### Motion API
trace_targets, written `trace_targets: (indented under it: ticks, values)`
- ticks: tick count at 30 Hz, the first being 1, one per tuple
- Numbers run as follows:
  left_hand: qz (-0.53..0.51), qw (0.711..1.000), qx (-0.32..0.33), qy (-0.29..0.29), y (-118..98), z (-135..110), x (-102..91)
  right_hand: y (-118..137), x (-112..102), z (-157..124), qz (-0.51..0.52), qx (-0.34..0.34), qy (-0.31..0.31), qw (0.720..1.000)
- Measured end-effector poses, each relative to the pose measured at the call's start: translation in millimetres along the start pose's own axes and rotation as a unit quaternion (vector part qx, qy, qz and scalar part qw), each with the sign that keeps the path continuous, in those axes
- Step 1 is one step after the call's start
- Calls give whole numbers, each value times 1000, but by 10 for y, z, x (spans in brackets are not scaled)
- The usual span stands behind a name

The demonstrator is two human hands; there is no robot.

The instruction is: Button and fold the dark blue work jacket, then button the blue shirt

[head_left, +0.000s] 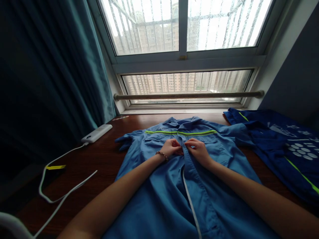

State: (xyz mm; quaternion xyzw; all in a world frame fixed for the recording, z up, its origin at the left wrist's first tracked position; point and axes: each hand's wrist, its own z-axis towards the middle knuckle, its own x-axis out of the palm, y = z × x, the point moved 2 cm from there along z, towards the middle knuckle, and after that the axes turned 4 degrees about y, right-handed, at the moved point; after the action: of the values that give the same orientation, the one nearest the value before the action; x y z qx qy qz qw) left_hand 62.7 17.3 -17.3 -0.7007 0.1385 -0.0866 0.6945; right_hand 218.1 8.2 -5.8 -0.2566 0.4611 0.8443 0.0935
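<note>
A light blue work shirt (159, 186) lies front up, its collar toward the window and a yellow-green stripe across the chest. Both of my hands meet at its front opening, just below that stripe. My left hand (172, 147), with a beaded bracelet at the wrist, pinches the placket edge from the left. From the other side my right hand (198, 151) grips the placket (190, 169) between thumb and fingers. Whatever button sits between the fingertips is hidden. Below the hands the front hangs apart, and a pale strip shows along the gap.
A dark blue garment (271, 142) with white print lies at the right. On the brown wooden table (99, 156) at left are a white power bank (96, 133), its white cable (59, 199) and a yellow tag (55, 167). A rail (189, 96) crosses the window; a curtain (82, 66) hangs left.
</note>
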Motion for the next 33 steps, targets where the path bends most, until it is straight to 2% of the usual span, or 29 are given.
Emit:
trace_targets:
  ticks: [4, 11, 17, 25, 29, 33]
  values:
    - [-44, 999, -19, 1, 11, -15, 16, -6, 0, 9, 2, 12, 1, 1000]
    - [-36, 999, -15, 4, -22, -49, 80, -80, 20, 26, 9, 75, 15, 997]
    - [12, 998, 8, -54, 31, -35, 97, -71, 81, -1, -32, 55, 18, 998]
    - [-47, 992, -26, -118, 36, -26, 109, -48, 102, 0, -10, 60, 36, 997]
    - [-72, 989, -36, -121, 30, -31, 99, -68, 113, 2, 9, 69, 41, 997]
    - [-74, 991, -9, -111, 17, -44, 92, -96, 125, 6, 22, 72, 46, 996]
